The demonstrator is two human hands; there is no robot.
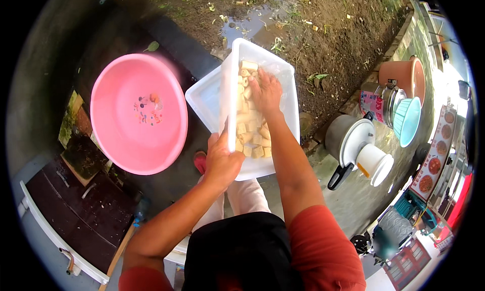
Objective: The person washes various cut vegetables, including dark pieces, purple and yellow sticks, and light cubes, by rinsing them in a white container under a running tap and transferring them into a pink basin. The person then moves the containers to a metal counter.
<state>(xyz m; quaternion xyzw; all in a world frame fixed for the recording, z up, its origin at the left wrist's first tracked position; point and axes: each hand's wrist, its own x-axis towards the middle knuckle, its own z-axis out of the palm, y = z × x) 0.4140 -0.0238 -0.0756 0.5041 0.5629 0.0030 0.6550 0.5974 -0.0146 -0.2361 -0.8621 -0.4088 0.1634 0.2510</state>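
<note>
Tilted steeply over the dark ground, a translucent white rectangular plastic tub (283, 79) holding pale beige cut chunks (251, 137), probably tofu or peeled root, though too blurred to tell. Left hand (222, 162) clamped on the tub's near left rim, thumb inside. Right hand (266, 91) open and flat, fingers spread over the chunks near the upper end. Likely light and thin-walled, flexing under load; best held at the rim or corners. Chunks look soft, wet, apt to slip and crumble, so scooped rather than pinched. Count: one tub, a second white tray or lid (204, 99) behind it, some two dozen chunks, one round pink plastic basin (139, 114) just to the left, one grey metal pot (348, 137) well to the right.
</note>
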